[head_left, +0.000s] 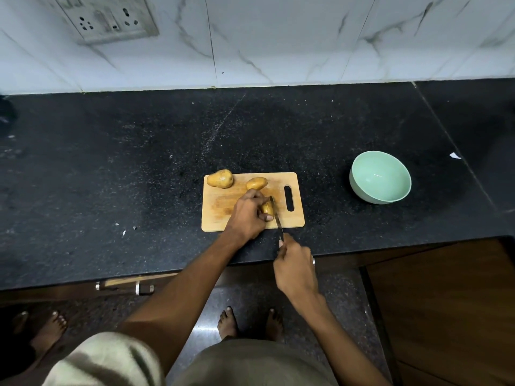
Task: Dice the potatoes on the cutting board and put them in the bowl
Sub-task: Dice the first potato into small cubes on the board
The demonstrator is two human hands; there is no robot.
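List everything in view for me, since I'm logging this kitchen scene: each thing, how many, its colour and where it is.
wooden cutting board with handle slot: 1, light tan, on the counter near its front edge
brown-skinned potatoes: 3, yellow-brown, on the board; one at the far left corner, one at the far middle, one under the left hand
steel-bladed kitchen knife: 1, silver, blade at the held potato
mint-green round bowl: 1, empty, on the counter right of the board
black speckled stone counter: 1
white marble-look wall tiles: behind the counter
wall socket plate: 1, grey-white, upper left
left hand: grips the potato
right hand: holds the knife's handle
bare feet: two below centre; another foot at lower left
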